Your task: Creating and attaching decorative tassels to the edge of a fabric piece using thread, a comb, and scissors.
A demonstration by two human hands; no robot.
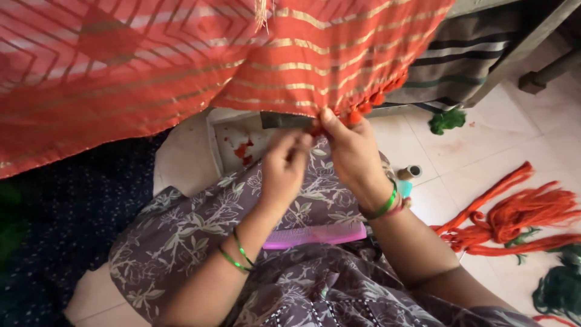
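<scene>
**A:** So what's being held up top there?

**B:** The tasselled edge of an orange cloth (pixel 339 66) with gold stripes is pinched by the right hand (pixel 353 154). Thumb and forefinger are pressed together on a small orange tassel (pixel 354 116), right at the hem. More tassels are strung along the edge, up and to the right of those fingertips.

**A:** And the other hand?

**B:** The left hand (pixel 283 169) is raised just beside it, fingertips bunched together on orange thread right next to the same tassel. A dark flat blade-like thing (pixel 285 120) is seen just above the left fingers, sticking out leftward; whether it's actually gripped can't be told.

**A:** Anything lying around?

**B:** A pink comb (pixel 315 235) is laid across the lap, below both wrists, on the floral purple dress (pixel 181 230). A bundle of orange yarn (pixel 514 218) is spread on the tiled floor (pixel 484 151), well off to the right of the right hand. A small thread spool (pixel 410 172) is stood just past the right wrist, and green yarn (pixel 446 120) is dropped further out.
</scene>
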